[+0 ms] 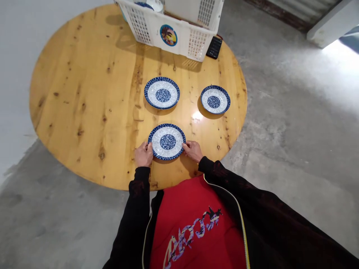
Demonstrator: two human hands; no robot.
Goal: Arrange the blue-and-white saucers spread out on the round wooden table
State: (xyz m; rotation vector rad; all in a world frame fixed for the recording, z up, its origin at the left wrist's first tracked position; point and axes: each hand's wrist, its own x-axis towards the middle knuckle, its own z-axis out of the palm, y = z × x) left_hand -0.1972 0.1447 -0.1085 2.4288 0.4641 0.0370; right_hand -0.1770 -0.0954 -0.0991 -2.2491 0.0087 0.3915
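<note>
Positioning the held plate (167, 142), I'd judge | well out from the stickered side of the white crate (181, 37) | grip: left hand (144, 154) and right hand (193, 151) each pinched closed on the plate's rim | next likely calls for level handling

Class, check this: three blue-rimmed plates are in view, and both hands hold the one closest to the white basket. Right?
The position is wrong: the head view shows the left hand and right hand holding the blue-rimmed plate farthest from the white basket, not closest. The count stands.

Perhaps a home, wooden table (64, 123), plates (167, 142), concrete floor (291, 172)
</note>
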